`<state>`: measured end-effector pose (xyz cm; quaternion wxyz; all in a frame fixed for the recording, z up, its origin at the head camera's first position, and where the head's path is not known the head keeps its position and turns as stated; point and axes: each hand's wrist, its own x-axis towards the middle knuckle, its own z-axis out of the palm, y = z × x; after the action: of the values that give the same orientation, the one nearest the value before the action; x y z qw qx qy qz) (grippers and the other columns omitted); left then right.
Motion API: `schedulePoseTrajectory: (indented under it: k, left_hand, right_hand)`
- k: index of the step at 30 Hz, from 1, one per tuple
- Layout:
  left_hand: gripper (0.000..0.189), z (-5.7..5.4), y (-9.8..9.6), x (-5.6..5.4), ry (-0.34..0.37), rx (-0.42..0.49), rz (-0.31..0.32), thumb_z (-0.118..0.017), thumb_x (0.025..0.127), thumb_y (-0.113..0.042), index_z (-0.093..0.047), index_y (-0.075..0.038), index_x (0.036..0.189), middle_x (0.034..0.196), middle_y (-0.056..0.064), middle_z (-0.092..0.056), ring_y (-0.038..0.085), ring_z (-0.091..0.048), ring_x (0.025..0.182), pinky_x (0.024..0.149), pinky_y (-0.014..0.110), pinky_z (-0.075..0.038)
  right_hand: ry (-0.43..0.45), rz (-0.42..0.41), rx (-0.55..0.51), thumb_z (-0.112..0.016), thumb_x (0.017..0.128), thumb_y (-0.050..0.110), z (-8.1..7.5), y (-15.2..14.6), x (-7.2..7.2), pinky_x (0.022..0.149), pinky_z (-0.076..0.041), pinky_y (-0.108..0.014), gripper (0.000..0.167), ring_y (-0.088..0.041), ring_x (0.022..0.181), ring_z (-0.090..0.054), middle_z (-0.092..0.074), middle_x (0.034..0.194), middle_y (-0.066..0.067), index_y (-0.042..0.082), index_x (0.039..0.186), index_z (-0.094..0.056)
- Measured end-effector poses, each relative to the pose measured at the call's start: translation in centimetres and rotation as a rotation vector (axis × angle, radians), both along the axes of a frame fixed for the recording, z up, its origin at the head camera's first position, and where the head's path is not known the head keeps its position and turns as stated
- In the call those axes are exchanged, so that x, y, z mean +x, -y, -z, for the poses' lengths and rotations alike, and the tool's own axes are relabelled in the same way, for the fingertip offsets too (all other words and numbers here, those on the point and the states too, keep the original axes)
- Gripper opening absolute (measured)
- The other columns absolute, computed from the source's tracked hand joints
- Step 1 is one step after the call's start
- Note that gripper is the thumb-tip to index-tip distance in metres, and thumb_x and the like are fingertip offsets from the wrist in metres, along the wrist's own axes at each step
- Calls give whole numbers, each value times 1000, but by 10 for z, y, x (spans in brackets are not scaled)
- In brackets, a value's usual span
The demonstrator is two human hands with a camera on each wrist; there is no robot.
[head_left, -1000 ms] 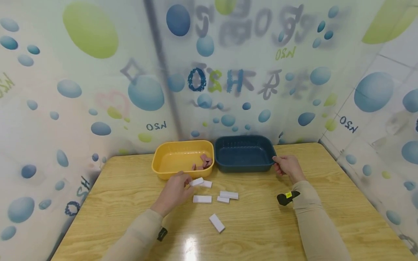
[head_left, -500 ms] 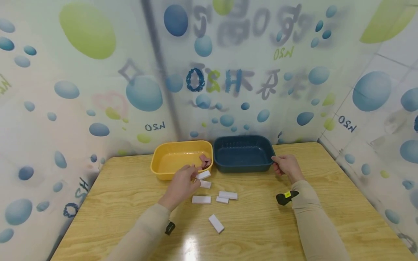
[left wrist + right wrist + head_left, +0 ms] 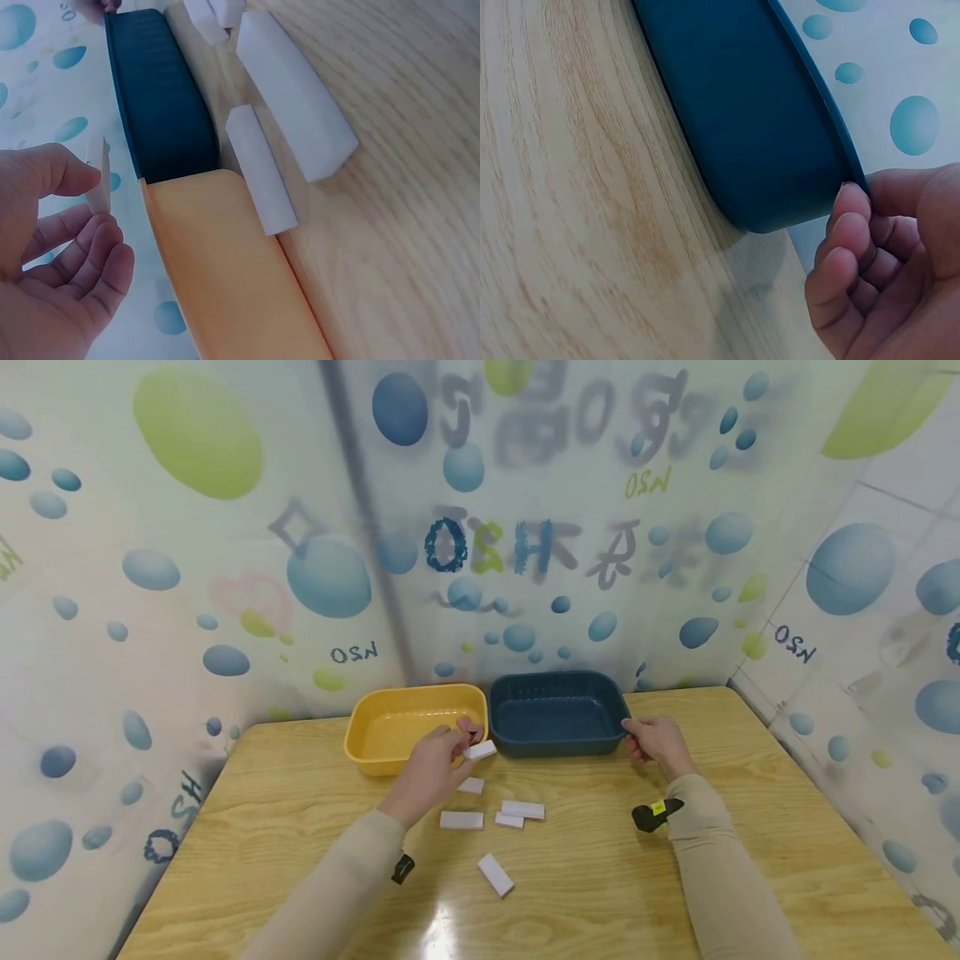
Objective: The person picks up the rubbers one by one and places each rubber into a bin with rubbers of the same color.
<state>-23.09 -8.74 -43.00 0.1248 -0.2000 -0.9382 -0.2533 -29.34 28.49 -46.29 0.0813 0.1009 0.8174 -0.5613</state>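
Two beige sleeves (image 3: 731,877) reach in from the near edge over a wood-grain table (image 3: 585,893), each with a black device (image 3: 651,816) at the wrist. Nearest on the table is a lone white block (image 3: 496,875), lying at a slant. Beyond it, a second block (image 3: 462,820) lies crosswise, and to its right one block (image 3: 522,810) overlaps another (image 3: 509,820). A further block (image 3: 471,786) lies just beyond these, partly hidden by the left hand (image 3: 426,768).

That hand pinches a white block (image 3: 480,750) between thumb and fingertips, parted only by the block's thickness, the other fingers bent. From the head view, the held block appears across the near right corner of a yellow tub (image 3: 375,767), where pink pieces (image 3: 470,727) lie at the right end.

Side by side with it, on the right, stands a blue tub (image 3: 558,747). The right hand (image 3: 658,745) grips its right rim between thumb and curled fingers. Behind is a pale wall (image 3: 480,643) with blue and green spots.
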Motion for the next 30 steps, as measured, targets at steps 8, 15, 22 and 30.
schedulePoseTrajectory:
  k: [8,15,22,30]
  left_hand:
    - [10,-6,-16,-11,66,-3,6,-75,90,-7,-68,-7,97,87,5,-58,19,-52,78,71,32,-48]
    - [9,-13,-31,-20,106,-74,-1,-76,90,-11,-68,-7,89,83,3,-56,18,-50,75,68,30,-47]
    - [7,-14,-44,-33,174,-96,-10,-74,91,-11,-67,-8,89,85,3,-58,19,-52,75,69,32,-50]
    - [10,-15,-54,-43,339,-55,-65,-71,95,-16,-63,-14,89,87,1,-59,20,-55,78,62,36,-44]
  right_hand:
    - [-8,-9,19,-51,108,22,0,-2,-1,53,-47,-23,36,-9,54,-50,-54,63,3,-10,95,-61]
    - [2,-7,13,-51,108,22,0,-1,-1,53,-47,-23,36,-9,53,-50,-54,62,3,-11,96,-61]
    - [13,1,-8,-52,108,22,-1,-1,-2,53,-47,-24,35,-9,54,-50,-54,63,3,-10,98,-61]
    - [23,-9,-2,-52,108,23,-1,-2,-3,53,-47,-26,34,-10,55,-50,-55,64,2,-6,94,-62]
